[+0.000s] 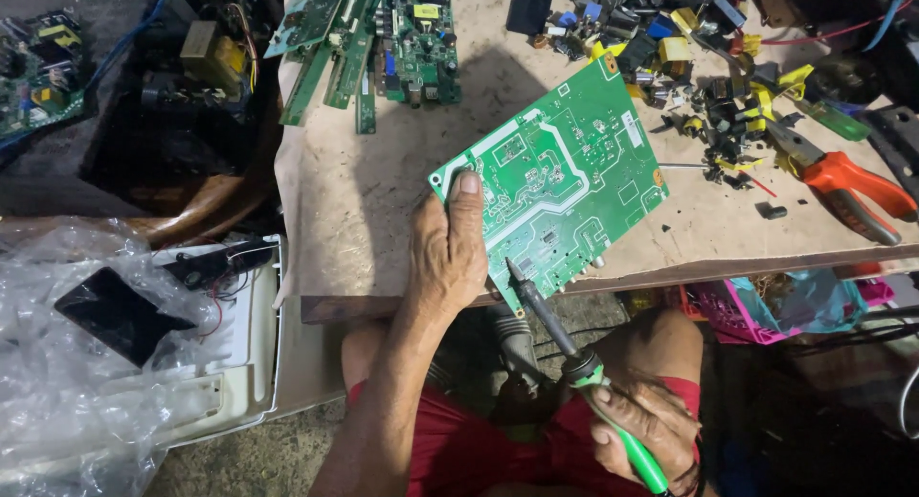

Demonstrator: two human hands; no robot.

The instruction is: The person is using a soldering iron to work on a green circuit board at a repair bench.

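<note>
At counter [383, 200] front edge: left hand [450, 258] clamps green circuit board [555, 186], solder side up, tilted, lower edge off the counter. Right hand [651, 425] closed round soldering iron [574, 363], tip on board's lower edge. Looks like desoldering step; next move needs steady tip on one joint, board held firm. Pliers [847, 186] lie at right.

orange-handled pliers [847, 186], loose components [708, 66], stacked circuit boards [383, 37], plastic wrap [67, 363]

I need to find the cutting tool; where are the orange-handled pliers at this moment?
In the head view, the orange-handled pliers lie at the right end of the workbench, beside the pile of loose components, right of the green circuit board.
</note>
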